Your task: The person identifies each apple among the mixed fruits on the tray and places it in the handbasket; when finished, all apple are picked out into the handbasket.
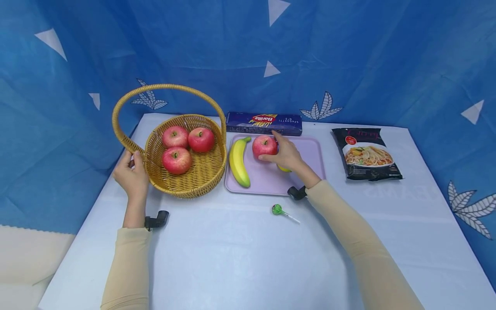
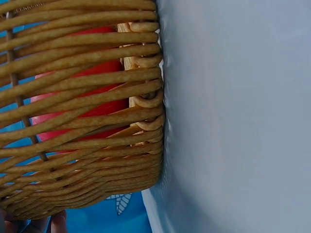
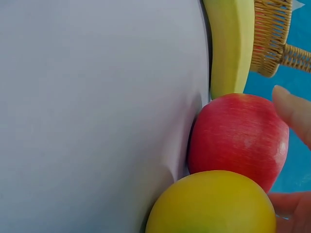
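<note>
My left hand (image 1: 132, 174) holds the round wicker basket (image 1: 207, 172) at the left foot of its tall handle. Three red apples (image 1: 177, 160) lie inside it. Over the lilac tray (image 1: 267, 183), my right hand (image 1: 288, 154) spreads thumb and fingers around a red apple (image 1: 261, 147). The thumb overlaps the apple's edge in the right wrist view, and the apple sits low against the tray. A yellow lemon-like fruit (image 3: 214, 206) is beside that apple, mostly hidden under the hand in the head view. Left of the apple lies a banana (image 1: 239, 163).
Behind the tray stands a dark blue spaghetti box (image 1: 264, 124). A black noodle packet (image 1: 366, 153) lies to the right. In front of the tray is a green lollipop (image 1: 277, 209) on the white table (image 1: 232, 258). A blue curtain (image 1: 240, 51) hangs at the back.
</note>
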`<state>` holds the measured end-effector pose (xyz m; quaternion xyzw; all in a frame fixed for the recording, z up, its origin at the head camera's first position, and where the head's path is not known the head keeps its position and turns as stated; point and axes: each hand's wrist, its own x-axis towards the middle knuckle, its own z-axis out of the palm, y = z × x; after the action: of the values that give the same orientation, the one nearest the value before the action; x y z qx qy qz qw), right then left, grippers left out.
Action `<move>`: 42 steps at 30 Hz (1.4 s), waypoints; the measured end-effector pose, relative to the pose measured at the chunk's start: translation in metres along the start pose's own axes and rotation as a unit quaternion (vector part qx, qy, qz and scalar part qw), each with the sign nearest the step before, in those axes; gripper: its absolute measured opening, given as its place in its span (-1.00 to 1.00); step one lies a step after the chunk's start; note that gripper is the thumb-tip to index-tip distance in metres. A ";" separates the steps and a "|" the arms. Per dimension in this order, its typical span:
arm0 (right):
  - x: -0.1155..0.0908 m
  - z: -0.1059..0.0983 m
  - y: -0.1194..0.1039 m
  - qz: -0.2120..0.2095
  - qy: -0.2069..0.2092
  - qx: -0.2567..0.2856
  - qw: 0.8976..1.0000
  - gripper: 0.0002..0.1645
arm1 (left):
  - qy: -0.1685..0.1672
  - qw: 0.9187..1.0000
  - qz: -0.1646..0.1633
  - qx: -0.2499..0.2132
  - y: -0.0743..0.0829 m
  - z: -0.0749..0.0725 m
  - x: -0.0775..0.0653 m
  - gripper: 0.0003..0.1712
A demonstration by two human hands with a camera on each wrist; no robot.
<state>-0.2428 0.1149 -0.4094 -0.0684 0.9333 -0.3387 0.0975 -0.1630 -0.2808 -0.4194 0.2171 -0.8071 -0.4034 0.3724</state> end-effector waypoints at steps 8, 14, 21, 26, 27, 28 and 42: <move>0.001 0.001 0.002 0.000 0.000 -0.010 1.000 0.07 | -0.003 1.000 -0.002 0.005 -0.001 0.001 0.001 -0.62; 0.002 0.002 0.003 -0.005 0.009 -0.001 1.000 0.05 | -0.004 1.000 -0.009 0.001 -0.001 0.001 0.000 -0.62; -0.002 0.000 -0.001 -0.011 0.018 0.000 1.000 0.04 | -0.007 1.000 -0.013 0.001 -0.001 0.000 -0.002 -0.61; -0.007 -0.007 -0.007 -0.043 0.042 0.030 0.998 0.04 | -0.005 1.000 -0.009 0.002 -0.001 0.000 -0.001 -0.62; -0.009 -0.009 -0.008 -0.050 0.048 0.041 0.997 0.04 | -0.004 1.000 -0.009 0.003 -0.001 0.000 -0.001 -0.62; -0.010 -0.011 -0.009 -0.057 0.053 0.053 0.996 0.04 | -0.003 1.000 -0.010 0.004 -0.002 0.000 -0.001 -0.62; -0.045 -0.027 -0.037 -0.133 0.098 0.125 0.978 0.00 | 0.000 1.000 -0.002 0.002 -0.001 0.000 0.000 -0.61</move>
<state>-0.2029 0.1118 -0.3593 -0.1459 0.8711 -0.4678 -0.0325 -0.1635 -0.2812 -0.4200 0.2198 -0.8076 -0.4022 0.3712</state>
